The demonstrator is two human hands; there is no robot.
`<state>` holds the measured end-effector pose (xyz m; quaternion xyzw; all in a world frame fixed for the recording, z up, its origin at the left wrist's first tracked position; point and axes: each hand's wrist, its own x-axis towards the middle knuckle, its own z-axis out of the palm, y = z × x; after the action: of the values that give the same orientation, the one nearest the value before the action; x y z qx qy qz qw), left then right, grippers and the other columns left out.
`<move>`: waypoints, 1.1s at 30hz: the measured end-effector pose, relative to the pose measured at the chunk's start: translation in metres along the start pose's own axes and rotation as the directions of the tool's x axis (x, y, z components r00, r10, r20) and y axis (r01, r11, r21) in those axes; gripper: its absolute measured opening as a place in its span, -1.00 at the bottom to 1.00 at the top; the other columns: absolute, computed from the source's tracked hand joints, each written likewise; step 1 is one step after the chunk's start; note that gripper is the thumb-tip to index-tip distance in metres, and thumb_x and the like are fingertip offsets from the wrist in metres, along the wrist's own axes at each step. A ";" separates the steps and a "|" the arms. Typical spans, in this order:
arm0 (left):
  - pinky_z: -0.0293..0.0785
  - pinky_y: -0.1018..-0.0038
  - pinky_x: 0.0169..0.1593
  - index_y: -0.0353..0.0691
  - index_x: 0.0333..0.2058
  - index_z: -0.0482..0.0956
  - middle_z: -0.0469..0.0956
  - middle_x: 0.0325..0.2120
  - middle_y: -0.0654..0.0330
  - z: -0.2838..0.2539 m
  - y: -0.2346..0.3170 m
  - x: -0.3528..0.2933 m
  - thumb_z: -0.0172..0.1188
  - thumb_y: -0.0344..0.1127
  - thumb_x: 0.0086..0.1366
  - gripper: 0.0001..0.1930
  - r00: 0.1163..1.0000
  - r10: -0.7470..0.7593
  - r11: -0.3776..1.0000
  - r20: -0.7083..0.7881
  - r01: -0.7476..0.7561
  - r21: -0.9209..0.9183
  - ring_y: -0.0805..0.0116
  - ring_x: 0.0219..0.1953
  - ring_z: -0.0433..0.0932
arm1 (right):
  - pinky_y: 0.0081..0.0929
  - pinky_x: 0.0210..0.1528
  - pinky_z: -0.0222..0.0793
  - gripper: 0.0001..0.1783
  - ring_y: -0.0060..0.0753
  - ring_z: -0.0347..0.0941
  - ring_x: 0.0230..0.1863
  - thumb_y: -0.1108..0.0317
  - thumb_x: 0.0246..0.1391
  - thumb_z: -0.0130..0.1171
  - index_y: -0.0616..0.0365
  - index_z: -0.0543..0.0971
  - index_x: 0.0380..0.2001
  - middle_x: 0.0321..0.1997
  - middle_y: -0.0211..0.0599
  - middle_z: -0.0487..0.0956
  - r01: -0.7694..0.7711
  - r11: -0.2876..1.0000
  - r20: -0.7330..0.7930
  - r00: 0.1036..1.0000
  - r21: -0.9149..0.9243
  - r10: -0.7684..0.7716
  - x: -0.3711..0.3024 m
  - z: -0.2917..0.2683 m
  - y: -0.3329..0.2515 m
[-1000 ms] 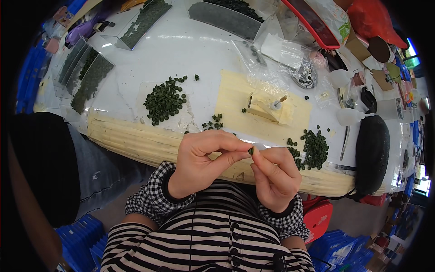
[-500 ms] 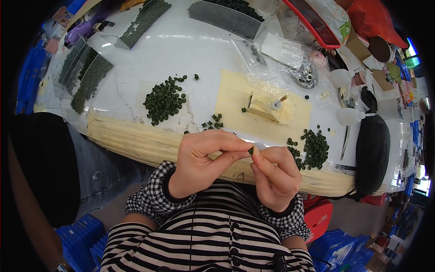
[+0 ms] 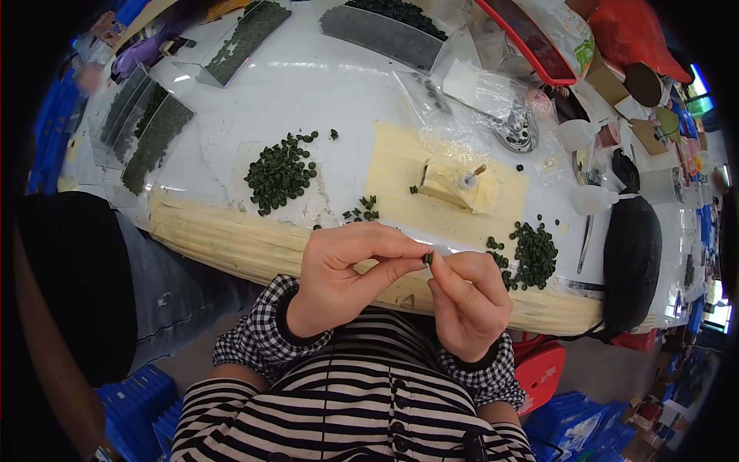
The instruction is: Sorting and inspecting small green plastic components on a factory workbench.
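Above the table's near edge my two hands meet at the fingertips. Between thumb and forefinger, my left hand (image 3: 336, 271) pinches a small dark green piece (image 3: 427, 259), round or button-like. My right hand (image 3: 473, 302) is closed too, its forefinger and thumb tip pressed against the piece from the other side. Just beyond the left hand lie a few loose green pieces (image 3: 362, 209), with a larger pile (image 3: 280, 175) farther left. A second pile (image 3: 536, 256) sits to the right of my right hand. Ahead stands a yellow-covered block (image 3: 445, 186) carrying a small white holder with a stick (image 3: 469, 179).
Clear trays (image 3: 385, 35) of green pieces line the far side and left. Plastic bags (image 3: 462, 100), a red-rimmed tray (image 3: 531, 46), white squeeze bottles (image 3: 591, 199) and a black cushion-like object (image 3: 633, 262) crowd the right. Another person's leg (image 3: 165, 285) is at left.
The green piece has shifted slightly downward and turned a little between the fingertips. Both hands stay in nearly the same place.
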<state>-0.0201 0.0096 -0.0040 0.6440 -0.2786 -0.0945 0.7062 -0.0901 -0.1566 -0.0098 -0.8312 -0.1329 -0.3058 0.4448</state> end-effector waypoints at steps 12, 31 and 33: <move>0.60 0.55 -0.21 -0.39 -0.26 0.66 0.65 -0.30 0.01 -0.002 -0.002 0.002 0.21 -0.70 0.11 -0.80 0.989 0.135 0.979 0.051 -0.141 0.146 0.29 -0.27 0.66 | -0.46 -0.31 0.41 -0.58 -0.30 0.50 -0.38 0.70 -0.26 0.30 0.31 0.65 -0.19 -0.36 -0.25 0.57 0.012 1.000 0.008 1.000 0.027 -0.012 0.002 -0.001 0.001; 0.52 0.57 -0.26 -0.39 -0.27 0.66 0.66 -0.38 0.03 0.001 0.001 0.005 0.30 -0.66 0.06 -0.79 0.995 0.103 0.988 0.005 -0.103 0.116 0.33 -0.33 0.64 | -0.47 -0.29 0.41 -0.55 -0.31 0.50 -0.35 0.70 -0.25 0.29 0.28 0.64 -0.15 -0.34 -0.27 0.57 -0.013 0.999 -0.004 1.000 0.033 0.013 0.000 -0.002 0.002; 0.52 0.57 -0.26 -0.39 -0.27 0.66 0.66 -0.38 0.03 0.002 0.001 0.005 0.30 -0.66 0.06 -0.79 0.994 0.108 0.988 0.006 -0.108 0.112 0.33 -0.33 0.64 | -0.47 -0.29 0.41 -0.55 -0.31 0.49 -0.35 0.70 -0.24 0.29 0.28 0.64 -0.15 -0.34 -0.27 0.57 -0.013 0.999 -0.002 1.000 0.031 0.013 0.000 -0.002 0.002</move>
<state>-0.0168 0.0057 -0.0016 0.6669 -0.3177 -0.0404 0.6728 -0.0899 -0.1592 -0.0101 -0.8247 -0.1316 -0.3019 0.4598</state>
